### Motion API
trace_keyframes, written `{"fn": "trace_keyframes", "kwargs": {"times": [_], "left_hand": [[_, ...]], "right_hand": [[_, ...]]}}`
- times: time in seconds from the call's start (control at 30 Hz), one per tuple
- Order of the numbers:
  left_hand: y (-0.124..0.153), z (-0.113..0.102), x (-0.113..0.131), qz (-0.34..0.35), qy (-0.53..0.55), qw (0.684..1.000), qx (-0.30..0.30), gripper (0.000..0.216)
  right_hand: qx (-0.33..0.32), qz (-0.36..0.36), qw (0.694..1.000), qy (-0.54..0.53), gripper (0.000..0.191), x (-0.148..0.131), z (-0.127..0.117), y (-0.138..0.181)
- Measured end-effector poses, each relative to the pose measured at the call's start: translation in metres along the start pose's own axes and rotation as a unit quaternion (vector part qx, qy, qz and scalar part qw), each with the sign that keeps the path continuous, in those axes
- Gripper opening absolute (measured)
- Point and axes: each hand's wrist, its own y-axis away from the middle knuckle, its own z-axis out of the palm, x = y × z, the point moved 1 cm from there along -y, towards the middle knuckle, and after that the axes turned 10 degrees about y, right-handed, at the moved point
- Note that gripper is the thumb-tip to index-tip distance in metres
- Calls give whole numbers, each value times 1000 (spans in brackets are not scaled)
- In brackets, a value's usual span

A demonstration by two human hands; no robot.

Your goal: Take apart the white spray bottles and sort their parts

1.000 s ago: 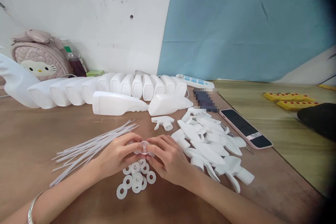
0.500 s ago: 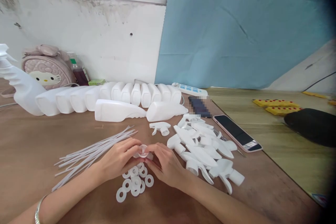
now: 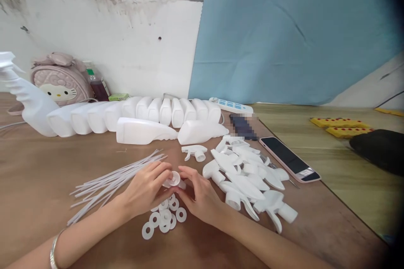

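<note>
A white trigger spray head (image 3: 173, 179) is held with its round collar facing up, most of its body hidden by fingers. My left hand (image 3: 152, 183) is closed around its left side. On the other side my right hand (image 3: 197, 191) has its thumb against the lower edge, and the index finger is lifted a little off the collar. White ring washers (image 3: 165, 216) lie loosely on the table just below both hands. Thin white dip tubes (image 3: 116, 180) are bundled to the left. One single spray head (image 3: 194, 152) rests beyond the hands.
A pile of spray heads (image 3: 249, 176) covers the right of the brown table (image 3: 104, 248). White bottles (image 3: 145, 131) line the back, with one upright sprayer bottle (image 3: 34, 101) at far left. Phones (image 3: 288, 159), a power strip (image 3: 233, 106) and a pink bag (image 3: 61, 80) stand around.
My right index finger has lifted away from the collar, showing more of its round opening. The view has shifted slightly, and the other items stay in place.
</note>
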Motion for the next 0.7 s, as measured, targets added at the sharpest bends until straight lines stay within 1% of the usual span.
{"fn": "trace_keyframes", "kwargs": {"times": [0.13,0.27,0.4,0.57,0.7], "left_hand": [[-1,1,4,-3,-19,1000,11,8],[0,1,5,-1,-13,1000,18,10],[-2,2,4,-9,10,1000,-7,11],[-7,1,8,-16,-18,999,-48,9],[-7,2,8,-9,-20,998,-54,10]], "right_hand": [[11,-12,1000,6,39,-3,-2,-1],[12,-13,1000,10,39,-3,-3,-1],[6,-7,1000,7,37,-2,-2,0],[-4,-4,1000,11,40,-2,-1,0],[-32,-18,999,16,44,-5,-2,-1]]}}
